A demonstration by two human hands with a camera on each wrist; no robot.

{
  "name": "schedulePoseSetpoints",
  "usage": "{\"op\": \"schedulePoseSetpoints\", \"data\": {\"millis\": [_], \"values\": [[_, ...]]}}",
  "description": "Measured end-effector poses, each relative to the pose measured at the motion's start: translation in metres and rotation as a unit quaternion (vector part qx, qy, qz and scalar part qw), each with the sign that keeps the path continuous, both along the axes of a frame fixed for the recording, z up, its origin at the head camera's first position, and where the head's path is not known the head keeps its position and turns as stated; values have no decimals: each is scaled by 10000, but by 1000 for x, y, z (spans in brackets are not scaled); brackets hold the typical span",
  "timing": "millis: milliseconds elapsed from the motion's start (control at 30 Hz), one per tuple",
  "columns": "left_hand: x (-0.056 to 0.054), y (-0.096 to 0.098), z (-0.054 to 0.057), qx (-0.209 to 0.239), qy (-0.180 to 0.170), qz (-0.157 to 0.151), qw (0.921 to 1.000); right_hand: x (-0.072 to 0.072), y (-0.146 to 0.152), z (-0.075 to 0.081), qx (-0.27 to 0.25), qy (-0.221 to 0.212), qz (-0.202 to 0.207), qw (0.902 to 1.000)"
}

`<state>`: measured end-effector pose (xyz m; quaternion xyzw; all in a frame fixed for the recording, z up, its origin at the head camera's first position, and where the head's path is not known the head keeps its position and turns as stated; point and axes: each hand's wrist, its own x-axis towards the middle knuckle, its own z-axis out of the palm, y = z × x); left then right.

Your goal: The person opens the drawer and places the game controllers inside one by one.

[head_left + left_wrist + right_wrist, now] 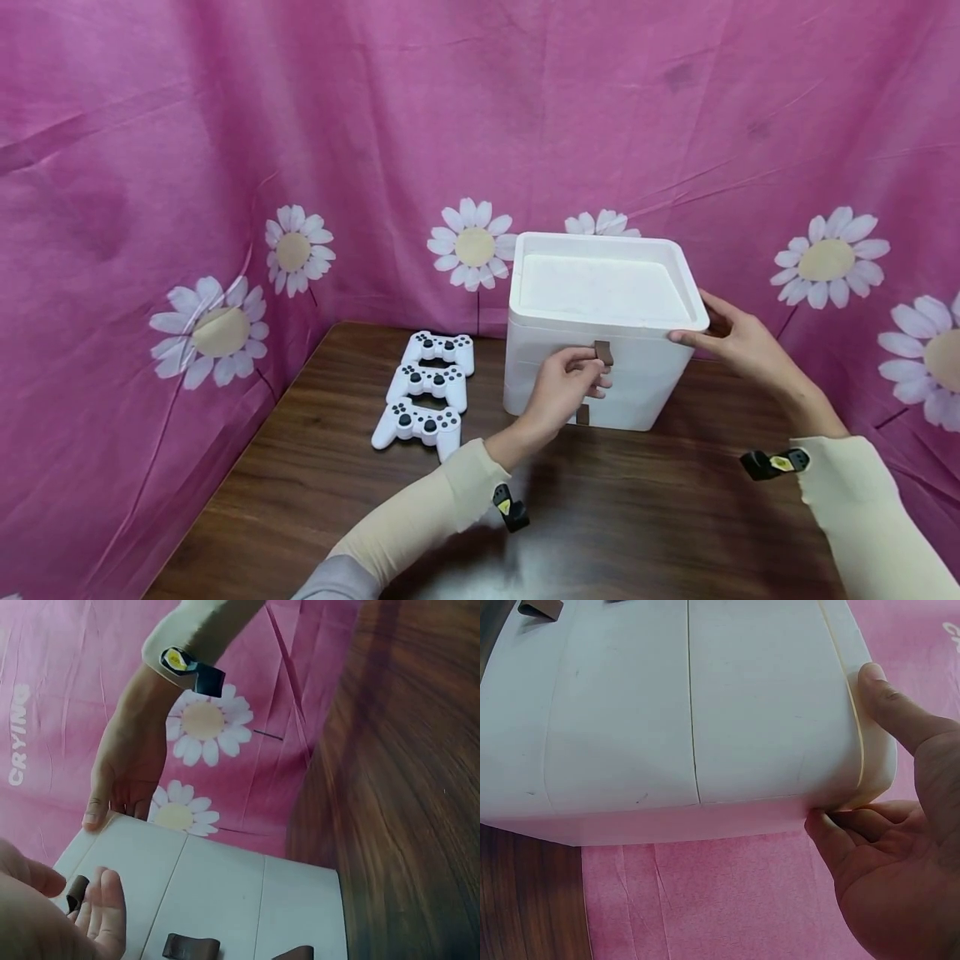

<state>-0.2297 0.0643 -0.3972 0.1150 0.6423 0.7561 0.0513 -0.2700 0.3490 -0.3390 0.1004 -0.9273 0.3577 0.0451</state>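
Note:
A white plastic drawer box [600, 292] with a recessed top stands on the table, its front facing me. Brown pull tabs stick out from the drawer fronts. My left hand [566, 387] is at the top pull tab [77, 894], fingertips right beside it and the thumb apart from the fingers in the left wrist view. My right hand [750, 350] grips the box's upper right corner, thumb [885, 694] on the front edge of the rim and fingers bent against the side. A lower pull tab [582, 414] shows beneath the left hand.
Three white game controllers [426, 381] lie in a column left of the box on the dark wooden table [637, 517]. A pink cloth [390, 125] with daisies hangs behind and at both sides. Each wrist wears a black camera mount [512, 507].

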Motion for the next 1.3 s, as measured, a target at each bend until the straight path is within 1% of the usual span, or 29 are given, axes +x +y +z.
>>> {"op": "schedulePoseSetpoints", "data": {"millis": [133,233,367,433,567,800,900,1067,1167,1300], "values": [[-5,4,0,32,-210,-293,9993,1,0,-1,-38,61,15,10000],[-10,4,-1,-19,-286,-528,9982,1,-1,-2,-57,52,43,10000],[-15,3,-2,-145,-278,-775,9965,2,-2,-3,-79,10,43,10000],[-17,5,-1,-157,-263,-840,9960,2,-2,-2,-99,20,34,9999],[-21,9,0,-155,-287,-852,9958,1,-1,-1,-159,47,55,9998],[-22,8,1,-15,-311,-817,9962,-3,-4,-2,-38,114,32,9999],[-22,10,1,58,-321,-862,9957,-2,-5,-1,-46,115,29,9999],[-22,11,-1,129,-278,-936,9951,1,-4,0,-15,1,-92,10000],[-21,11,-2,143,-211,-1019,9945,3,-3,1,34,-34,-149,9999],[-16,10,-1,64,-114,-1126,9936,3,-2,1,118,-10,-160,9998]]}}
